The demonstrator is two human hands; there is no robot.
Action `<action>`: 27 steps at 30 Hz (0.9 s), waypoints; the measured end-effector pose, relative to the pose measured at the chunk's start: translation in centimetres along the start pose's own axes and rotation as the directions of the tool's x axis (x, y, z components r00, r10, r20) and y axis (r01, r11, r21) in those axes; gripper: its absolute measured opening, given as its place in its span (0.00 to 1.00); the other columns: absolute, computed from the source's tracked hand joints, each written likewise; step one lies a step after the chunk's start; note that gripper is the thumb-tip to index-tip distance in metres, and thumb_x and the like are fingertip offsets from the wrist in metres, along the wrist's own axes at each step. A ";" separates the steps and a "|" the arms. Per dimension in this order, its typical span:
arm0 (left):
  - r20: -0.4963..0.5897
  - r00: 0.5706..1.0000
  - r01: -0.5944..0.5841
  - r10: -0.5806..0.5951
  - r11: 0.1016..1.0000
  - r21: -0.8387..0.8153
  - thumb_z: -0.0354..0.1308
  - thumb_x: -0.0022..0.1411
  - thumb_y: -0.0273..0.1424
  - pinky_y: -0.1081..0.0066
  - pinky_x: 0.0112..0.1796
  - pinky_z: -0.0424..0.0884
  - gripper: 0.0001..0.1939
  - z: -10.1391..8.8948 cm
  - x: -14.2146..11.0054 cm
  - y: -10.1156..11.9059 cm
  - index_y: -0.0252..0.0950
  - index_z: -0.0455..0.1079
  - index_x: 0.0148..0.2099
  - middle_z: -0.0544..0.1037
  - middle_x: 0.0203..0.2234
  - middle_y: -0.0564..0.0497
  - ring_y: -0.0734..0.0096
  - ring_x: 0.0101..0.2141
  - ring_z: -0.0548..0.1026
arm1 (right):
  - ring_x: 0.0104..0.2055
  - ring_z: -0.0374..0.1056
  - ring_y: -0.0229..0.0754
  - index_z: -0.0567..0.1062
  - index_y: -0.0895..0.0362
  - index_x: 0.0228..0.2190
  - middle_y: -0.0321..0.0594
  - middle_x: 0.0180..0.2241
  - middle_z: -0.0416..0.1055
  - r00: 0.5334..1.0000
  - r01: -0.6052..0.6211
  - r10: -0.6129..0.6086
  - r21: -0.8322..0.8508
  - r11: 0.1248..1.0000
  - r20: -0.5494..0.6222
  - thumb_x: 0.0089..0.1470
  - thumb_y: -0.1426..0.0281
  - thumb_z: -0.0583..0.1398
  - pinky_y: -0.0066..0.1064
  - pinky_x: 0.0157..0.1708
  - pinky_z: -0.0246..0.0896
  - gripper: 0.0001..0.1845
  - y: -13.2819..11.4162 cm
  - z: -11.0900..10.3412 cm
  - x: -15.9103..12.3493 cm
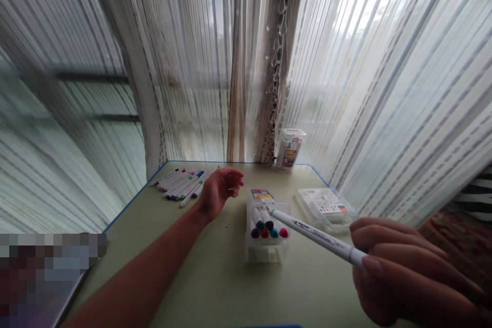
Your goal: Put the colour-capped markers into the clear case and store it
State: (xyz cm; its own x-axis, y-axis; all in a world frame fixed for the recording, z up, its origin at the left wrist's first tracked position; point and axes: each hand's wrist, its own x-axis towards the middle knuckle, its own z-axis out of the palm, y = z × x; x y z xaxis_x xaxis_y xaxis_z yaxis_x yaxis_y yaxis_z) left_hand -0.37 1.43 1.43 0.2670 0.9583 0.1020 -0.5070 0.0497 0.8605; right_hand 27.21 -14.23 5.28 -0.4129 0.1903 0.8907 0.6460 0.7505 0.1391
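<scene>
Evidently the right hand [403, 277] is pinching a white marker [321, 237] by one end, perhaps so its length is pointing beyond the grip toward the clear case [265, 254]; the left hand [217, 193] is hanging loosely open

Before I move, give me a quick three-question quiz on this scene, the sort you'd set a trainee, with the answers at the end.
1. Which hand holds the white marker?

2. True or false: the loose markers lie to the left of the middle box.

3. Where on the table does the upright case stand?
a) Near edge
b) Far edge
c) Centre

Key: 1. the right hand; 2. true; 3. b
</scene>
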 end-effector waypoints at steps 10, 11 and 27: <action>-0.001 1.000 0.031 -0.031 0.996 0.078 0.55 0.55 0.38 0.71 0.24 0.59 0.15 -0.1 0.0 -0.1 0.30 0.76 0.31 0.75 0.22 0.47 0.74 0.20 0.66 | 0.19 0.67 0.38 0.74 0.49 0.41 0.30 0.19 0.66 0.978 0.201 -0.207 0.140 0.969 0.029 0.53 0.70 0.66 0.33 0.23 0.71 0.13 0.8 3.1 0.9; -0.007 1.000 0.030 -0.030 0.996 0.081 0.55 0.55 0.38 0.71 0.24 0.59 0.15 -0.1 0.0 0.0 0.30 0.76 0.31 0.75 0.22 0.47 0.74 0.21 0.66 | 0.18 0.65 0.37 0.74 0.49 0.41 0.30 0.18 0.64 0.978 0.209 -0.206 0.139 0.968 -0.041 0.52 0.71 0.66 0.32 0.21 0.68 0.13 0.9 3.8 0.8; -0.002 1.000 0.028 -0.028 0.995 0.098 0.55 0.56 0.38 0.71 0.24 0.59 0.16 -0.4 0.0 0.0 0.30 0.76 0.31 0.75 0.24 0.46 0.73 0.22 0.66 | 0.21 0.67 0.35 0.72 0.62 0.42 0.37 0.23 0.73 0.982 0.127 -0.153 0.211 0.969 0.109 0.52 0.78 0.62 0.28 0.22 0.64 0.14 -0.2 6.3 2.3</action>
State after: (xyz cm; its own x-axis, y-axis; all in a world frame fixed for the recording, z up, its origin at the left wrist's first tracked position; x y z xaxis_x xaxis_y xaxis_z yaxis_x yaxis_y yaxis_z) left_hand -0.67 1.55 1.25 0.2793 0.9572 0.0765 -0.4167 0.0491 0.9077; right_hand 22.07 -9.99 4.57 -0.5739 0.1412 0.8067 0.4381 0.8852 0.1567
